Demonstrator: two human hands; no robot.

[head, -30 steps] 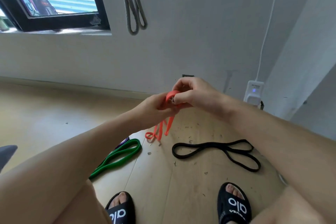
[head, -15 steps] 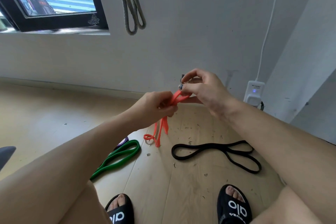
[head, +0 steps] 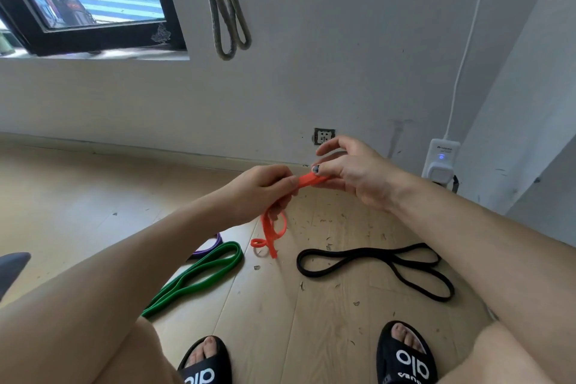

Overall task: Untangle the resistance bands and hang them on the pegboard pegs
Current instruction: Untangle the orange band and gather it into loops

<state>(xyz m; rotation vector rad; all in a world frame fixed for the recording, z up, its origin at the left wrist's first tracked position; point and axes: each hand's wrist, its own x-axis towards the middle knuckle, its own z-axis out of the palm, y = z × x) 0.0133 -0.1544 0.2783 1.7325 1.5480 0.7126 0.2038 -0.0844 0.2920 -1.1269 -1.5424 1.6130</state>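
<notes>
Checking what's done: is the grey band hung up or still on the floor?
Hung up. The grey band dangles in two loops against the wall, above the floor; its support is out of frame.

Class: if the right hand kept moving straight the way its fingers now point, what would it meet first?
Probably the left hand: the right hand points leftward along the orange resistance band both hold. Depth is uncertain.

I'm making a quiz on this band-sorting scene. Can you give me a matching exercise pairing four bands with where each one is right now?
Bands:
1. orange band
2. green band
3. black band
4. grey band

Places:
A. hanging on the wall
B. on the floor, near the right foot
C. held between both hands
D. on the floor, beside a purple band

Pairs: 1-C, 2-D, 3-B, 4-A
</notes>
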